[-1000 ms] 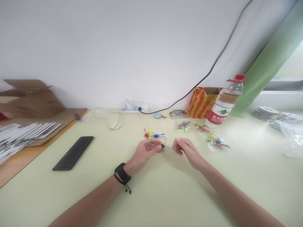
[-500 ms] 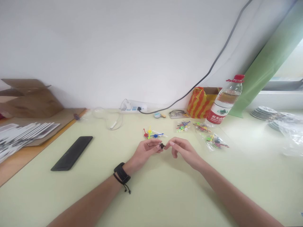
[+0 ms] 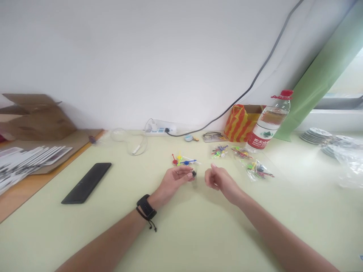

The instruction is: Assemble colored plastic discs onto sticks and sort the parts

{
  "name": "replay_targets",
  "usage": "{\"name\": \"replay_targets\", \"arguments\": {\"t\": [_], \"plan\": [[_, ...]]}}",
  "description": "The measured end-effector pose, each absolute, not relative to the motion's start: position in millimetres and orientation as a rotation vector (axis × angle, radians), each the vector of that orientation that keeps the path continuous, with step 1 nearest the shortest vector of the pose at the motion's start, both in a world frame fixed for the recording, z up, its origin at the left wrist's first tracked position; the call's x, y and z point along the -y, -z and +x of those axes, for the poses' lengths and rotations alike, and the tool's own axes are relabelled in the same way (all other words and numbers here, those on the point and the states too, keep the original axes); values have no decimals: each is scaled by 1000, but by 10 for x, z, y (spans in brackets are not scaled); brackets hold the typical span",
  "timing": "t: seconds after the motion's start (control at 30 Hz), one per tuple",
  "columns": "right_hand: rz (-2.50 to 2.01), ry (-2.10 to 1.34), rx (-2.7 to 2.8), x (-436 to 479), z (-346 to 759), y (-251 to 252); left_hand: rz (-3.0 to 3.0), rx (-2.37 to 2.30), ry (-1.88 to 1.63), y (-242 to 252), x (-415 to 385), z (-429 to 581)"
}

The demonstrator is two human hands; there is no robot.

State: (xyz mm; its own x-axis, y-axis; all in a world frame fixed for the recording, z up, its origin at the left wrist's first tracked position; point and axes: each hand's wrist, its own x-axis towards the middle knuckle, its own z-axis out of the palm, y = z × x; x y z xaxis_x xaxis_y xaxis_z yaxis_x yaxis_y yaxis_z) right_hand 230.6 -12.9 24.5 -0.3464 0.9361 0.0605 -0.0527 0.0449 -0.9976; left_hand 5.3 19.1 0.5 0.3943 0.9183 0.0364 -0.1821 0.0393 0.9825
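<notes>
My left hand (image 3: 176,179) pinches a small black piece (image 3: 194,173) between thumb and fingertips, just above the pale green table (image 3: 198,234). A black band sits on that wrist. My right hand (image 3: 219,180) hovers a few centimetres to the right of the piece, fingers curled in a loose pinch; whether it holds anything is too small to tell. Just beyond my left hand lies a small cluster of coloured plastic pins (image 3: 181,160).
Three clear bags of coloured pins (image 3: 241,158) lie at right, near a water bottle (image 3: 268,122) and a striped orange bag (image 3: 239,122). A black phone (image 3: 87,183) lies at left, beside stacked papers (image 3: 25,162) and cardboard. A power strip (image 3: 159,130) with cables sits by the wall.
My right hand came in to touch the black piece half a second ago and has now drawn back to the right. My left hand has stayed in place.
</notes>
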Motion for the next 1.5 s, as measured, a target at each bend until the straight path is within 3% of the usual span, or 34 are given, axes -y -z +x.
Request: {"name": "replay_targets", "arguments": {"t": [0.4,0.73,0.93,1.5], "plan": [[-1018,-1432,1450,157,2309,-330,1268,-798,-967,-34,-179,56],[-1112,-1091,1521,190,2241,-231,1263,-799,-981,-14,-187,53],[-1099,-1259,1621,163,2294,-292,1230,-791,-1015,-21,-182,63],[-1108,-1269,1597,174,2297,-383,1236,-809,-1018,-8,-183,60]]}}
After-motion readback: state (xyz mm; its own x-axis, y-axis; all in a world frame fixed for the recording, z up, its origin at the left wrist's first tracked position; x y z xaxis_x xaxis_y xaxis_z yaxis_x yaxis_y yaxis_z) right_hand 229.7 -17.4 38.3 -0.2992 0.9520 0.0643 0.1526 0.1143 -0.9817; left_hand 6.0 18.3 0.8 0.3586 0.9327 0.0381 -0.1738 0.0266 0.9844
